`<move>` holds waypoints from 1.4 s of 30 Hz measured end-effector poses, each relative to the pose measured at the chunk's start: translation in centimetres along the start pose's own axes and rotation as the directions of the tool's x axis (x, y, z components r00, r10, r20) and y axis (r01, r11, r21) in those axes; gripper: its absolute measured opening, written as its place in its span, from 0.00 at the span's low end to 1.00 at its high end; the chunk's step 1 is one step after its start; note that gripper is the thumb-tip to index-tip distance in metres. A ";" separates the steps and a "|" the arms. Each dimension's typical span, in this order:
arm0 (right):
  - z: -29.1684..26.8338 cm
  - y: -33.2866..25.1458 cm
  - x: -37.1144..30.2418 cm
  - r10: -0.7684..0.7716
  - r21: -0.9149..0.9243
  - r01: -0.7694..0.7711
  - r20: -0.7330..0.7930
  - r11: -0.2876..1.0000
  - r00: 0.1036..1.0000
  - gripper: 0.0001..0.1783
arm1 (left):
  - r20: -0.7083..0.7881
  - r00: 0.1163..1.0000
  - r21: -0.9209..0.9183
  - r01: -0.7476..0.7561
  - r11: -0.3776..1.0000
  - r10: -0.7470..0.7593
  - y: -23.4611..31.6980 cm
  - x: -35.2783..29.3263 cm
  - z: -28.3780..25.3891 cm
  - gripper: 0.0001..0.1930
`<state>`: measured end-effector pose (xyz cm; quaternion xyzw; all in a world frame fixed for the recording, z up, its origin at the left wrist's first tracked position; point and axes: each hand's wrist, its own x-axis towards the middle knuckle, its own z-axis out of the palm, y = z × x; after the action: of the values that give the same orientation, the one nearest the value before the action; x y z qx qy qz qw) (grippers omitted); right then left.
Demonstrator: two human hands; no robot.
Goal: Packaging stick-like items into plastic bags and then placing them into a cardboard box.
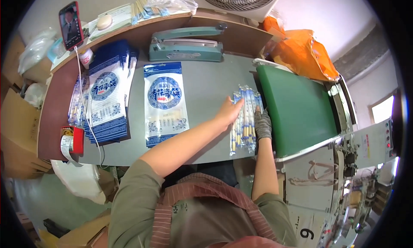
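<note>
A bundle of wrapped chopsticks (245, 123) in clear film, blue at the ends, lies on the right part of the grey table. My bare left hand (228, 112) grips it from the left, thumb along its top. On the opposite side my right hand (263, 124), in a grey glove, presses against the bundle with its fingers round the edge. The two hands hold it between them; the fingers underneath are hidden. Left of my left hand, a single white and blue printed bag (165, 104) lies flat on the table.
A stack of similar bags (105, 106) lies at the left, near a red box with a label roll (72, 140). Behind stands a teal bag sealer (187, 44). A phone (71, 25) trails a cable. A green conveyor belt (297, 110) borders the table's right, below an orange bag (305, 54).
</note>
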<state>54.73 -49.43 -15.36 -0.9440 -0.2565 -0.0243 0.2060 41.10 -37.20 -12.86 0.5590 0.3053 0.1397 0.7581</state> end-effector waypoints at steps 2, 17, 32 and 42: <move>0.0 -2.8 -0.9 -0.092 0.217 0.068 0.104 0.974 0.990 0.43 | 0.036 0.990 -0.275 0.143 0.951 -0.138 -0.6 2.2 -0.4 0.41; -8.9 -12.4 -3.6 -0.529 0.996 0.089 -0.060 0.031 0.847 0.41 | 0.047 0.438 0.383 -0.838 0.389 0.898 6.3 -6.1 -1.4 0.58; -7.7 -13.7 -9.8 -0.722 0.968 0.155 0.038 0.199 0.691 0.30 | 0.560 0.829 -0.276 0.194 0.941 -0.007 -3.5 -17.9 -5.2 0.15; -5.4 -14.6 -13.7 -0.694 0.780 -0.484 0.600 0.397 0.398 0.12 | -0.179 0.701 0.921 0.366 -0.134 0.691 -0.4 -24.4 -28.1 0.22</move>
<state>35.96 -46.64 -7.04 -0.4804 -0.3660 0.6186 0.5025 4.72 -29.41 -11.07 0.8634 0.4611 0.1631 -0.1239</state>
